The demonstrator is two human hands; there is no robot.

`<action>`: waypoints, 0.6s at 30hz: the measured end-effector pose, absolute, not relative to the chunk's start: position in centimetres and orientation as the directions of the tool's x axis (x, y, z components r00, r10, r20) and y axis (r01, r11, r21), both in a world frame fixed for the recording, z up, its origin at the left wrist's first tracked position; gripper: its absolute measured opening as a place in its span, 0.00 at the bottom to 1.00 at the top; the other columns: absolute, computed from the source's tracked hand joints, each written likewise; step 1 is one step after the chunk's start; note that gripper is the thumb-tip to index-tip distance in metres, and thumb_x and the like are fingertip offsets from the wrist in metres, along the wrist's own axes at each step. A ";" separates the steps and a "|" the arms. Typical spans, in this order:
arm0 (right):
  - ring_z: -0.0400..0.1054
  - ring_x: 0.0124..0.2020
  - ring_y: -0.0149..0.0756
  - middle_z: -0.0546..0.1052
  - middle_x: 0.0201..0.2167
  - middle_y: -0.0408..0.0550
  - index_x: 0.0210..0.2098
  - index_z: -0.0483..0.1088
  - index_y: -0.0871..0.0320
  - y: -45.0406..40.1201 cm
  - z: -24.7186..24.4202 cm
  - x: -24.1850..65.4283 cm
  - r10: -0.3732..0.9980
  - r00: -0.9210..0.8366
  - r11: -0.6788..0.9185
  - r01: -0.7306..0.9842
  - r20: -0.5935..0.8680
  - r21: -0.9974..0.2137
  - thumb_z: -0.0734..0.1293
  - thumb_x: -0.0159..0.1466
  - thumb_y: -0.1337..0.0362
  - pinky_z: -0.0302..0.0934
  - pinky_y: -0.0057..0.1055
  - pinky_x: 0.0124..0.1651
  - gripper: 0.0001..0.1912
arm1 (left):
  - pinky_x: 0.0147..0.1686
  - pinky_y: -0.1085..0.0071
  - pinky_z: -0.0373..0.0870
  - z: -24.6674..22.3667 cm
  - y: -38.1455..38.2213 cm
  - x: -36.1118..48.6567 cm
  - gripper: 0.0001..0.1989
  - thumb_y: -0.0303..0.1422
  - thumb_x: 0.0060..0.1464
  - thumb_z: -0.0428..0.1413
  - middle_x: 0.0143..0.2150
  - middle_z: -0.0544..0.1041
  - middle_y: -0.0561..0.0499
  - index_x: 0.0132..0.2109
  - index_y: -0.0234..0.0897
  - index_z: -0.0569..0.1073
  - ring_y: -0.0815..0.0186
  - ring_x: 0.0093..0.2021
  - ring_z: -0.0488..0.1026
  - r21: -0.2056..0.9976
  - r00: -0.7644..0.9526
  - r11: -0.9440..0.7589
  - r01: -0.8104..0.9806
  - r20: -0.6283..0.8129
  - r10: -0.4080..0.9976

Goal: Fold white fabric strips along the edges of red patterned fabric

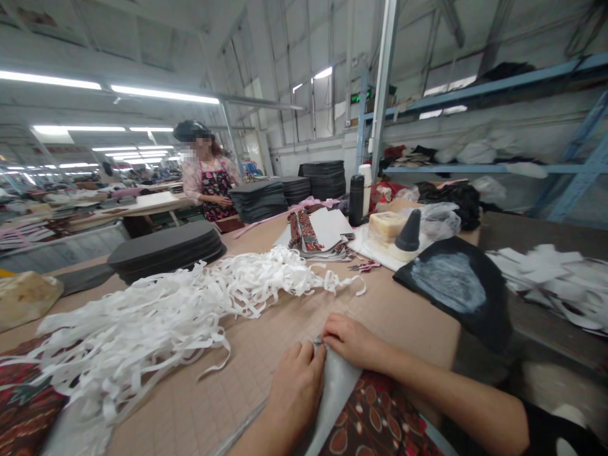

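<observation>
Pale grey fabric panel [335, 399] runs up from the bottom centre of the frame, its top corner gripped by the person's own left hand [297, 394] and right hand [352, 342]. The two hands are close together, with the fingers [313, 358] of the left pressed against the panel and the right coming in from the lower right; they seem clamped on that corner, with a tiny glint there too small to make out. Brown patterned fabric [375, 418] lies just under the panel at the bottom edge. Both rest over a tan gridded cutting surface [247, 386], which carries a big tangle of white strips [156, 310] to the left, and more patterned cloth [23, 392] sits at the lower left corner. To the right lies a black piece with chalky white marks [451, 285], and beyond it a scatter of white cut pieces [546, 269]. Further up the table are red-handled snips [363, 266], a stack of patterned pieces [304, 231], a black cone [408, 231], a pale block [387, 226] and a black bottle [356, 199]. Stacked black oval pieces [166, 250] sit at centre left. Past them a co-worker [209, 180] in a floral blouse and apron stands by more black stacks [323, 177], under blue metal shelving [494, 95] at the upper right.
</observation>
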State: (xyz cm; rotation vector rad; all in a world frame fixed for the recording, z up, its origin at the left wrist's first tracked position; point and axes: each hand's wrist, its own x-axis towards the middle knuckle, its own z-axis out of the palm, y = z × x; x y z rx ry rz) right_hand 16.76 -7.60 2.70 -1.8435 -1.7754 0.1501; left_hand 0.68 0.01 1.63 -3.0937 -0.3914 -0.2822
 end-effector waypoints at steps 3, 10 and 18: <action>0.65 0.31 0.32 0.70 0.27 0.44 0.25 0.70 0.61 -7.4 2.8 16.8 0.953 0.134 0.016 0.872 0.270 -0.489 0.64 0.58 0.75 0.59 0.26 0.37 0.07 | 0.39 0.64 0.67 1.6 0.0 0.8 0.18 0.23 0.57 0.48 0.39 0.71 0.48 0.54 0.36 0.66 0.60 0.39 0.67 0.012 0.954 -0.969 0.245 0.173 0.244; 0.63 0.30 0.31 0.70 0.27 0.44 0.25 0.69 0.61 -6.7 3.3 16.6 0.962 0.183 -0.061 0.865 0.202 -0.498 0.65 0.55 0.74 0.56 0.25 0.34 0.04 | 0.39 0.64 0.66 1.7 0.0 0.8 0.15 0.24 0.56 0.49 0.40 0.70 0.48 0.51 0.37 0.68 0.60 0.39 0.67 0.013 0.955 -0.969 0.248 0.166 0.246; 0.61 0.27 0.31 0.70 0.26 0.43 0.27 0.68 0.60 -5.4 3.4 17.0 0.981 0.190 -0.143 0.868 0.051 -0.476 0.64 0.52 0.73 0.52 0.25 0.30 0.04 | 0.39 0.64 0.66 1.8 -0.1 0.8 0.15 0.26 0.58 0.48 0.40 0.71 0.47 0.51 0.38 0.68 0.59 0.40 0.67 0.005 0.952 -0.963 0.271 0.146 0.268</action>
